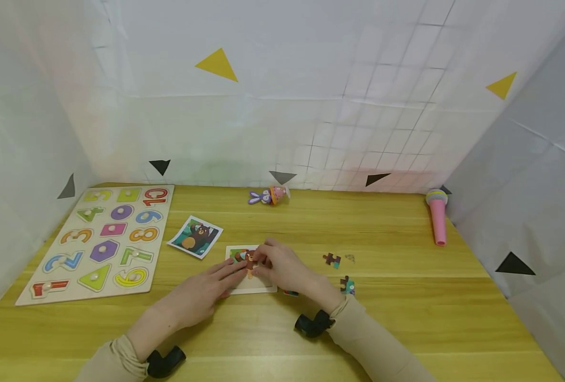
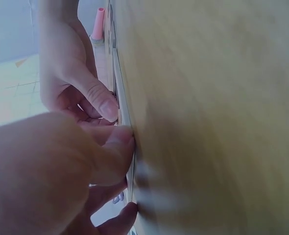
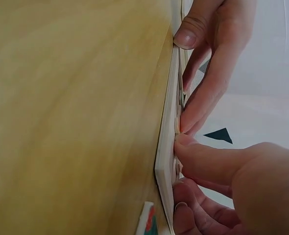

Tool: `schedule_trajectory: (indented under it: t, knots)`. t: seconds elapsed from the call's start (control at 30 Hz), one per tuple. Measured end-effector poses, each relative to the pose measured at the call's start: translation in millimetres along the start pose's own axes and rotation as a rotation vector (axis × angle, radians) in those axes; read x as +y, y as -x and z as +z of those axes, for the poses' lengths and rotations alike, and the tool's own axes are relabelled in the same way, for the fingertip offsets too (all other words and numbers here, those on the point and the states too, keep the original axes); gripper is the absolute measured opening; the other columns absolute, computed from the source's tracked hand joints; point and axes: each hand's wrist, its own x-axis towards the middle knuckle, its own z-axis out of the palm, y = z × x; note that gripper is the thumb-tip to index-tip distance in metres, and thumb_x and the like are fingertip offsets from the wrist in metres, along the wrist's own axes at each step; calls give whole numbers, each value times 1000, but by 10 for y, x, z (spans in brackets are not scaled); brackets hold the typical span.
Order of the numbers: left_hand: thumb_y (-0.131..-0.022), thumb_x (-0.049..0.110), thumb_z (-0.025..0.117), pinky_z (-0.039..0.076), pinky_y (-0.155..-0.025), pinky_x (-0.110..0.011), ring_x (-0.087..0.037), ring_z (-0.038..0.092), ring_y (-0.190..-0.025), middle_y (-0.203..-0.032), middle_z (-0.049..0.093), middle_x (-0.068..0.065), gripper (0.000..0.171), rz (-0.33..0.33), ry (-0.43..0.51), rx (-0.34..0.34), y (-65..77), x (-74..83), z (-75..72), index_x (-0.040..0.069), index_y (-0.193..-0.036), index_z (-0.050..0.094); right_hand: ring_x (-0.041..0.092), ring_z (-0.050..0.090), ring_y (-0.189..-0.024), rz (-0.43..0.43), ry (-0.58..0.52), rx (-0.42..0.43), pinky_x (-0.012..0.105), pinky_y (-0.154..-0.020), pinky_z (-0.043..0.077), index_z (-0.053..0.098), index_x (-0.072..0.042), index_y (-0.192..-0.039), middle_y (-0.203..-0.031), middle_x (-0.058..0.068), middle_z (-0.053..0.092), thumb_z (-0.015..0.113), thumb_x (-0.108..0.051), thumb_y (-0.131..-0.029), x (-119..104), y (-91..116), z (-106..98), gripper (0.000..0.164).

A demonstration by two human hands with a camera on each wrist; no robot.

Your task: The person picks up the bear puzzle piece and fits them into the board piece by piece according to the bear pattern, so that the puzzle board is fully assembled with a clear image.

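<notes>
A jigsaw tray (image 1: pixel 258 289) with a pale border lies on the table in front of me, its upper part filled with bear-picture pieces (image 1: pixel 249 255). My left hand (image 1: pixel 191 300) reaches over the tray's left side; straight fingers press on the pieces and the thumb (image 3: pixel 186 39) touches the tray edge. With thumb and fingertips, my right hand (image 1: pixel 287 269) pinches a puzzle piece against the tray, mostly hidden by the fingers. Loose puzzle pieces (image 1: pixel 332 260) lie to the right, another piece (image 1: pixel 347 285) nearer me, and one (image 1: pixel 291 293) under the right wrist.
Behind the tray to the left lies a bear picture card (image 1: pixel 195 237). A number-and-shape peg board (image 1: pixel 155 265) covers the table's left side. At the back is a small rabbit toy (image 1: pixel 269 196), and a pink toy microphone (image 1: pixel 438 220) lies far right. White cloth walls surround the table.
</notes>
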Motion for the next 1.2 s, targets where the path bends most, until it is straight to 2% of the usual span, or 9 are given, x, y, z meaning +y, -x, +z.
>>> schedule_trajectory:
  t: [0.43, 0.67, 0.77, 0.9, 1.03, 1.2]
  knots:
    - [-101, 4, 52, 45, -106, -51, -34, 33, -147, -162, 33, -6, 57, 6, -35, -16, -10, -2, 11, 15, -155, 39, 14, 57, -75, 36, -2, -18, 20, -64, 47, 72, -7, -96, -91, 5, 59, 73, -12, -91, -14, -20, -21, 7]
    - [-100, 2, 53, 49, -102, -51, -36, 31, -148, -165, 27, 0, 61, 3, -12, -41, -14, 24, 3, 15, -157, 36, 12, 58, -78, 14, -57, -44, 21, -67, 50, 73, -6, -102, -94, 6, 61, 70, -12, -94, 29, 22, -50, 11]
    - [-100, 3, 54, 49, -102, -51, -35, 31, -148, -165, 28, 0, 61, -3, -14, -45, -29, 30, 14, 16, -156, 37, 13, 62, -88, 43, -120, -78, 23, -76, 53, 72, -6, -113, -101, 5, 63, 68, -13, -96, 61, 98, -135, 18]
    - [-99, 2, 55, 49, -102, -52, -35, 30, -148, -164, 30, -1, 61, -13, -8, -48, -45, 31, 28, 16, -156, 38, 19, 64, -101, 80, -178, -92, 33, -88, 55, 68, -5, -123, -111, 6, 65, 67, -14, -97, 105, 210, -305, 28]
    - [-92, -4, 60, 47, -105, -50, -34, 27, -150, -164, 30, -2, 69, -10, -13, -45, -48, 30, 38, 14, -155, 39, 21, 63, -103, 89, -158, -58, 40, -91, 55, 67, -3, -124, -114, 7, 65, 68, -14, -96, 204, 283, -437, 30]
    - [-80, -10, 65, 43, -110, -49, -31, 26, -151, -165, 28, -3, 82, -15, -22, -51, -49, 45, 39, 13, -155, 39, 20, 64, -101, 90, -128, -16, 40, -90, 55, 68, -2, -122, -112, 9, 67, 69, -14, -95, 315, 351, -561, 29]
